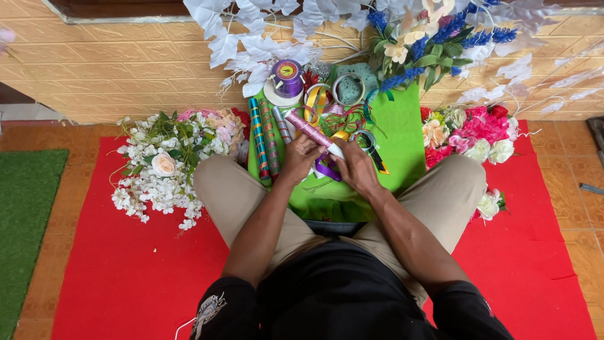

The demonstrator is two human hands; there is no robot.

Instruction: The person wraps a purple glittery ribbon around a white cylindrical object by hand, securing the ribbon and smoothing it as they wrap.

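Two hands on one item: my left hand (pixel 301 157) and right hand (pixel 355 165) both have fingers closed around a pink glittery roll (pixel 313 131), held tilted over the green cloth (pixel 402 141) between my knees, just above the cloth, not resting on it. Right hand sits at the roll's white lower end, left hand on its middle. Beside it on the cloth: three more foil rolls (pixel 267 141) lying side by side, ribbon spools (pixel 318 101) and a purple spool (pixel 288 77) just behind. White flower bunch (pixel 157 167) on the red mat (pixel 126 277) to my left, pink and red flowers (pixel 472 132) to my right. Risks, as I judge them: glitter surface is slick, so a loose grip could drop the roll into the ribbon pile and tangle the loops; pulling the wrap free unevenly could tear or crease it; elbows are near both flower bunches, so a wide move could knock them.
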